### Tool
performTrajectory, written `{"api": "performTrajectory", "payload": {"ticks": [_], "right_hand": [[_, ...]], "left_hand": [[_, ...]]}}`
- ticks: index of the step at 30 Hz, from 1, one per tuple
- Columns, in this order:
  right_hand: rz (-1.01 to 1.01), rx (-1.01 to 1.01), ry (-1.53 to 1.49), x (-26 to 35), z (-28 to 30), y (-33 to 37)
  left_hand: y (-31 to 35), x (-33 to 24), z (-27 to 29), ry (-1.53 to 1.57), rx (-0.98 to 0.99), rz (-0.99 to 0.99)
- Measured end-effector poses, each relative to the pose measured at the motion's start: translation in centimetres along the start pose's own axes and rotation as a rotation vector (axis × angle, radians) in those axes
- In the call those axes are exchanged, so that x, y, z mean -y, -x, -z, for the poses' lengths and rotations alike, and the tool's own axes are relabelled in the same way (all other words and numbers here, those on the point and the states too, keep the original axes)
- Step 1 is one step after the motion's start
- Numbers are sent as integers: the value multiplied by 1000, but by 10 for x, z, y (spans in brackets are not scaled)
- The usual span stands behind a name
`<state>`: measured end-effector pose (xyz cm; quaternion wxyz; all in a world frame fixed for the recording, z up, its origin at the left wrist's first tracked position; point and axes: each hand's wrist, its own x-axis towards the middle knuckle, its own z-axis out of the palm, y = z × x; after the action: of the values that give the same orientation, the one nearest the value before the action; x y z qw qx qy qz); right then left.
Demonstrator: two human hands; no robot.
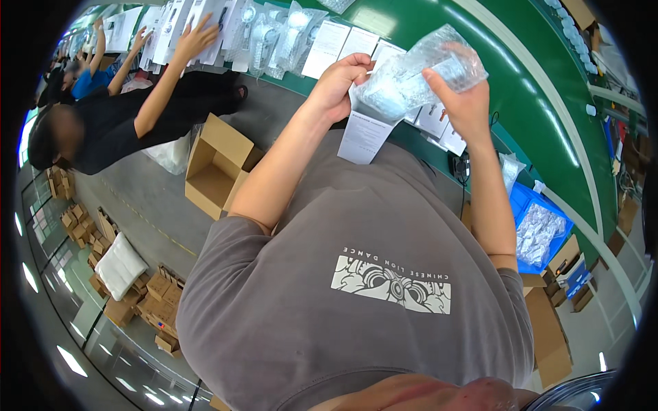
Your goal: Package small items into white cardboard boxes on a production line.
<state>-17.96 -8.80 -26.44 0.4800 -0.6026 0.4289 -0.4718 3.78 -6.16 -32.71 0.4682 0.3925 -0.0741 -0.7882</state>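
Observation:
A clear bubble-wrap bag (404, 89) with a pale item inside is in front of me, above the table's near edge. My right hand (466, 103) grips its right end, thumb on top and fingers behind the plastic. Below the bag's left end is an open white box (367, 137), a printed flap hanging toward my shirt. My left hand (337, 85) is closed at the box's upper left edge, its fingertips against the bag and partly hidden. Whether the bag's left end is inside the box, I cannot tell.
White printed boxes (325, 49) line the green table (528, 103), beside several bubble-wrapped items (295, 31). A blue bin (524, 198) of wrapped pieces stands at right. An open carton (216, 168) sits at left, near a co-worker (116, 130) reaching over the table.

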Motion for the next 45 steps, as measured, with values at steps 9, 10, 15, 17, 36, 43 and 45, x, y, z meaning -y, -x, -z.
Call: {"api": "performTrajectory", "payload": {"ticks": [9,10,15,17,36,43,45], "right_hand": [[-46,720,524,0,-29,-11],[-172,943,564,-2,-31,-6],[46,649,535,-34,-23,8],[-58,618,668,-35,-20,16],[-805,-713,1189,-339,506,402],[-802,-438,862,-306,536,398],[-811,-495,630,-292,544,421]], "left_hand": [[9,10,25,3,6,-74],[9,14,27,-28,7,-108],[15,41,28,-142,15,-160],[14,65,25,-395,27,-285],[14,127,-131,-1001,93,-290],[10,165,-163,-1020,163,-322],[2,171,-159,-986,176,-327]]}}
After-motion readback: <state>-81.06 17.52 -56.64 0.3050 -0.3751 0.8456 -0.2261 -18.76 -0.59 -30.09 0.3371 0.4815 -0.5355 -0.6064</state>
